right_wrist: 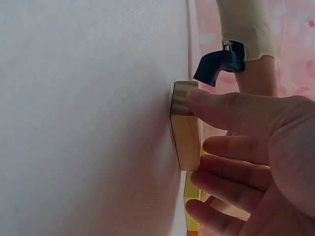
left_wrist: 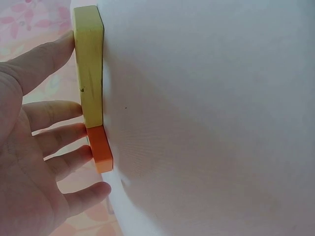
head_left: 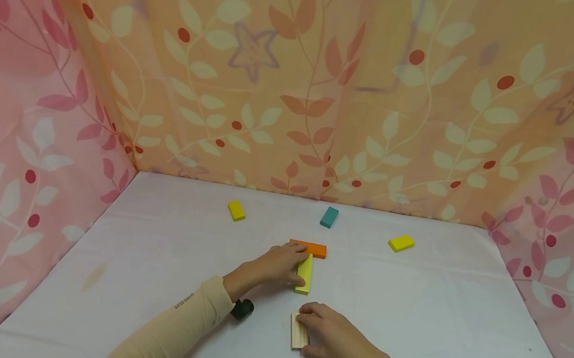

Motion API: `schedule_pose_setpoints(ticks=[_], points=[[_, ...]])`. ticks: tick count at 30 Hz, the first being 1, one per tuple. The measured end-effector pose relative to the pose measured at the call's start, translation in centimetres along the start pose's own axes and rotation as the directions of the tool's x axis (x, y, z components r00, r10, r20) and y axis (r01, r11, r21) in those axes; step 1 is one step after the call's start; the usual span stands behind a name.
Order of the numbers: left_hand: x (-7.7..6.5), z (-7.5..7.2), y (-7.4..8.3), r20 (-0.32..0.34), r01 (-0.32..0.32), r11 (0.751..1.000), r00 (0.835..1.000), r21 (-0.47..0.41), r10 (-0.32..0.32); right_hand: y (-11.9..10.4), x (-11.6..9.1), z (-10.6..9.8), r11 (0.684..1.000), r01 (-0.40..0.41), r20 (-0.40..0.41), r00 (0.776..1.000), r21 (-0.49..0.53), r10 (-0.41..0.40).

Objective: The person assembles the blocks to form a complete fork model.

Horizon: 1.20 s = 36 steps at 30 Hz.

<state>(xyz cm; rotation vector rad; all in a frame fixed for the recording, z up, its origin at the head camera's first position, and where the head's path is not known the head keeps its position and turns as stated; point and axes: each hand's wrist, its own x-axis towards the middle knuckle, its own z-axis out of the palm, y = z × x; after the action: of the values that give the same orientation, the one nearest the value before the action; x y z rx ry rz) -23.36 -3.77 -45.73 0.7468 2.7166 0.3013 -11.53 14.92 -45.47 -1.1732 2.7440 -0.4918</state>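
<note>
In the head view, a pale yellow block [head_left: 304, 276] lies lengthwise with its far end at an orange block [head_left: 314, 250] set crosswise. My left hand [head_left: 282, 264] is at the left side of the yellow block; its thumb and index finger touch it, and other fingers reach the orange block. In the left wrist view these fingers [left_wrist: 56, 115] are mostly straight. Nearer to me lies a plain wooden block [head_left: 300, 333], in line with the yellow one but apart. My right hand [head_left: 340, 338] holds it, thumb [right_wrist: 216, 105] at the near end and fingers toward the far end.
Farther back on the white tabletop [head_left: 435, 328] lie a yellow block [head_left: 236, 210], a teal block [head_left: 329, 217] and another yellow block [head_left: 401, 243]. Patterned cloth [head_left: 309, 86] rises behind the table and along both sides.
</note>
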Motion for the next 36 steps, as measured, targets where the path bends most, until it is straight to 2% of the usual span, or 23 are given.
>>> schedule_pose_setpoints(ticks=[4,11,19,26,36], points=[[-0.01,-0.03,0.00,-0.003,-0.008,1.000,1.000,0.004,0.008,0.08,0.08,0.03,1.000,-0.015,0.021,1.000,0.001,0.015],[-0.19,-0.22,0.11,-0.001,-0.003,1.000,1.000,-0.004,0.003,0.10,0.19,0.19,1.000,0.018,-0.006,1.000,-0.015,-0.018],[-0.38,-0.42,0.31,0.003,0.000,1.000,1.000,-0.006,0.000,0.04,0.33,0.05,1.000,0.008,0.006,1.000,0.003,-0.008],[-0.44,-0.39,0.32,-0.002,0.004,1.000,1.000,-0.011,-0.004,0.21,0.28,0.23,0.999,0.037,-0.027,0.999,0.015,-0.037],[-0.37,-0.35,0.29,0.004,0.003,1.000,1.000,-0.015,-0.003,0.61,0.23,0.62,0.999,0.036,-0.045,0.998,0.027,-0.035]])
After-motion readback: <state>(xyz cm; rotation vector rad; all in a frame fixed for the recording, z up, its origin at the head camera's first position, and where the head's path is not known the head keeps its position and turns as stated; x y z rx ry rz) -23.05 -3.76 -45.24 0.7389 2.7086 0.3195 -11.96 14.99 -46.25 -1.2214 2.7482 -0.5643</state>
